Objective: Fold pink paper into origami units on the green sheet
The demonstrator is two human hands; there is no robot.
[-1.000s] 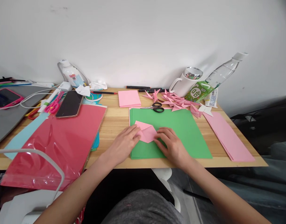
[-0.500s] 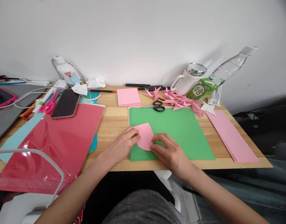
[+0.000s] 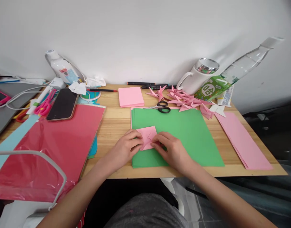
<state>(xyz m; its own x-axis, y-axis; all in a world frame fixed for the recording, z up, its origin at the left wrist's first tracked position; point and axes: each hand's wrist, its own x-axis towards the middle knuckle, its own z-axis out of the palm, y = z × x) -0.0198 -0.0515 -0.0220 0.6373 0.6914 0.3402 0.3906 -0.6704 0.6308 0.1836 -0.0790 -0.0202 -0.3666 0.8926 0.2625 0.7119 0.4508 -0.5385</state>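
A small pink paper square (image 3: 148, 130) with crease lines and a folded flap lies over the stack of green paper sheets (image 3: 190, 139). My left hand (image 3: 129, 144) pinches its left edge, fingers closed. At its right side, my right hand (image 3: 170, 148) has thumb and fingertips closed on the flap near the middle of the paper. Black-handled scissors (image 3: 164, 107) rest at the back edge of the green sheets. Behind them sit several folded pink paper pieces (image 3: 183, 100) with pointed tips and a stack of pink squares (image 3: 130, 96).
Pink paper strips (image 3: 244, 141) lie at the right. A white mug (image 3: 196, 77), a green carton (image 3: 210, 90) and a clear bottle (image 3: 247, 63) stand at the back right. To the left are a phone (image 3: 62, 104), a red paper pack (image 3: 55, 139) and a white cable (image 3: 41, 153).
The pink paper was bulging and curved; now it lies flatter and squarer, with a folded flap showing. My right fingertips have moved slightly left over it. The camera view has shifted a little.
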